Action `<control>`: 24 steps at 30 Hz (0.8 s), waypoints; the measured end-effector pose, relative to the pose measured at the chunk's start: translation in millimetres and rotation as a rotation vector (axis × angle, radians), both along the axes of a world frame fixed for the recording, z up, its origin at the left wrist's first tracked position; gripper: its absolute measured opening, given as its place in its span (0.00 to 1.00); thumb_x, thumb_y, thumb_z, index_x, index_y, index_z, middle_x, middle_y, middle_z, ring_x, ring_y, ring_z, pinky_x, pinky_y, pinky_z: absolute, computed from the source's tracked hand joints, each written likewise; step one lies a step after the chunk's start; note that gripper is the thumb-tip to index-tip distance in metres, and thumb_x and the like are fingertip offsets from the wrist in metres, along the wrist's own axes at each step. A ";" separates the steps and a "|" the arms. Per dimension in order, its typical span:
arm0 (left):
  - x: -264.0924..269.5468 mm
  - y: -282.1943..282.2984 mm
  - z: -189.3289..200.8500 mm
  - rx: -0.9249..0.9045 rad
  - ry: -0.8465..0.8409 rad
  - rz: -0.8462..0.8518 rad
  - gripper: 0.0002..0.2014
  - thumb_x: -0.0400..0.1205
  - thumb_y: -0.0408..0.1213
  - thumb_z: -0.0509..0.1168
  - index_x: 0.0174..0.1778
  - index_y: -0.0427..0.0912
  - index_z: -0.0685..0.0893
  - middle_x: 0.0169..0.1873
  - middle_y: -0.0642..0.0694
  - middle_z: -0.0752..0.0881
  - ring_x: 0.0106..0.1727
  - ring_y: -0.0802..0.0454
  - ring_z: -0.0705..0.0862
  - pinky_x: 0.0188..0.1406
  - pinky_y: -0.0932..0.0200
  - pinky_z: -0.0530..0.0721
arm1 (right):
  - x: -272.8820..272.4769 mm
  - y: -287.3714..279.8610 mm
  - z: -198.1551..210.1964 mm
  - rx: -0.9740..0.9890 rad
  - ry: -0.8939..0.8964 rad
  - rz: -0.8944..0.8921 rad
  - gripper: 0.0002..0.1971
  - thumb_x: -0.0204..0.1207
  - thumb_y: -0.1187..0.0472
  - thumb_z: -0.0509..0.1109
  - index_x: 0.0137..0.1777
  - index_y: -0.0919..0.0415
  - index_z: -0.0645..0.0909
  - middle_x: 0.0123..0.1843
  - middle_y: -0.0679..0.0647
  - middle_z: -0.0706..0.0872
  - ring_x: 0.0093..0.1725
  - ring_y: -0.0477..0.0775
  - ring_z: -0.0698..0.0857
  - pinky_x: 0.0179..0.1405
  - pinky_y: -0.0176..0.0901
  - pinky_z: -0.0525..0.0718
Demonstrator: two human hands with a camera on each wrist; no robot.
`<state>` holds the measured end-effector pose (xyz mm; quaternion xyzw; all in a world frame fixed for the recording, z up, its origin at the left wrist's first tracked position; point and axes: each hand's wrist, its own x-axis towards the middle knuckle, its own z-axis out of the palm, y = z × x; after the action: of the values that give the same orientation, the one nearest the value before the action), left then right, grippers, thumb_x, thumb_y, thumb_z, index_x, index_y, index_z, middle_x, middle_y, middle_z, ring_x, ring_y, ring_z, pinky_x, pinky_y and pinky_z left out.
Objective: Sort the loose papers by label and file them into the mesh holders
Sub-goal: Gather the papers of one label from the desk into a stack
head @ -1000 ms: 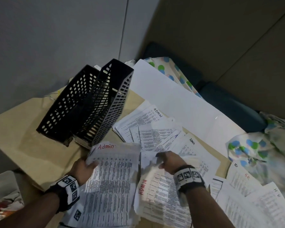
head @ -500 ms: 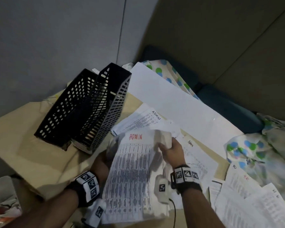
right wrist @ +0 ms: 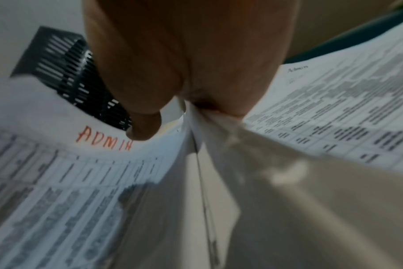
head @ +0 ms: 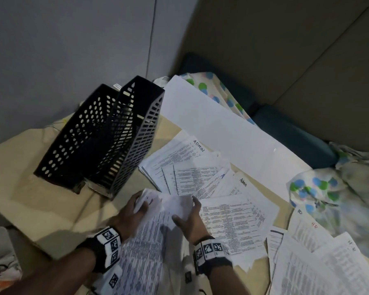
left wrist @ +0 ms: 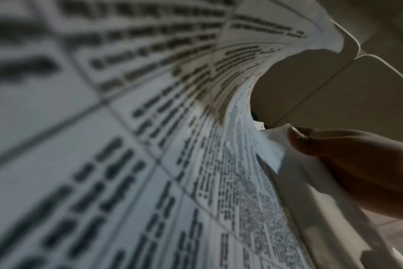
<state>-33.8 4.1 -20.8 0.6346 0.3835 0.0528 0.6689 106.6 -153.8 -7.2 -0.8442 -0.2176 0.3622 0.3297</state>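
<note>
Two black mesh holders stand side by side, leaning, at the back left of the tan table. Just in front of them both hands hold one bundle of printed sheets. My left hand grips its top left edge and my right hand pinches its bent top right corner. The right wrist view shows red "ADMIN" lettering beside my thumb, with a holder behind. The curved sheet fills the left wrist view, a thumb on its edge.
Loose Admin-labelled papers fan out on the table right of the holders. More sheets marked HR lie at the lower right. A large blank white sheet and polka-dot cloth lie behind them. Grey walls close the corner.
One second ago each hand gripped a separate sheet. They brought them together, held upright with ADMIN showing. Now the bundle is lower, its top bent over between closer hands.
</note>
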 end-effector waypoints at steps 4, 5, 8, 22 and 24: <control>-3.5 -2.6 -3.6 -0.008 -0.128 -0.024 0.21 0.76 0.63 0.54 0.66 0.72 0.64 0.72 0.61 0.68 0.78 0.56 0.64 0.72 0.58 0.62 | 9.8 -4.8 -8.2 0.124 -0.201 -0.031 0.43 0.72 0.66 0.74 0.78 0.42 0.53 0.71 0.47 0.71 0.67 0.46 0.75 0.62 0.35 0.78; -3.8 -2.4 -3.7 -0.016 -0.149 -0.031 0.20 0.76 0.64 0.55 0.65 0.76 0.65 0.71 0.66 0.66 0.78 0.60 0.64 0.73 0.58 0.61 | 12.9 -5.6 -10.2 0.145 -0.222 -0.026 0.40 0.73 0.68 0.71 0.74 0.35 0.55 0.65 0.49 0.79 0.57 0.45 0.82 0.51 0.31 0.82; -3.1 -1.4 1.6 0.004 -0.218 -0.062 0.29 0.69 0.72 0.59 0.66 0.77 0.64 0.69 0.71 0.65 0.70 0.81 0.64 0.76 0.58 0.60 | 17.2 -8.0 -13.3 0.116 -0.258 -0.040 0.32 0.76 0.70 0.64 0.70 0.36 0.61 0.41 0.53 0.84 0.34 0.46 0.81 0.28 0.30 0.78; 3.7 -12.5 4.9 -0.040 -0.202 -0.037 0.44 0.72 0.22 0.72 0.73 0.68 0.64 0.69 0.53 0.71 0.74 0.59 0.70 0.59 0.53 0.85 | 20.7 -8.4 -4.3 0.225 -0.149 -0.162 0.18 0.77 0.75 0.65 0.64 0.59 0.78 0.55 0.52 0.84 0.49 0.37 0.83 0.47 0.19 0.78; 3.1 -13.3 2.4 -0.027 -0.212 -0.011 0.44 0.71 0.27 0.76 0.72 0.71 0.65 0.66 0.61 0.73 0.69 0.67 0.74 0.58 0.54 0.85 | 17.1 -7.3 -4.7 0.264 -0.092 -0.212 0.20 0.74 0.83 0.61 0.58 0.62 0.81 0.55 0.57 0.87 0.48 0.33 0.85 0.49 0.22 0.81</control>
<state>-30.7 -9.2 -18.5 0.6185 0.3079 0.1110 0.7144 123.6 -161.1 -11.8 -0.8274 -0.1879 0.2548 0.4639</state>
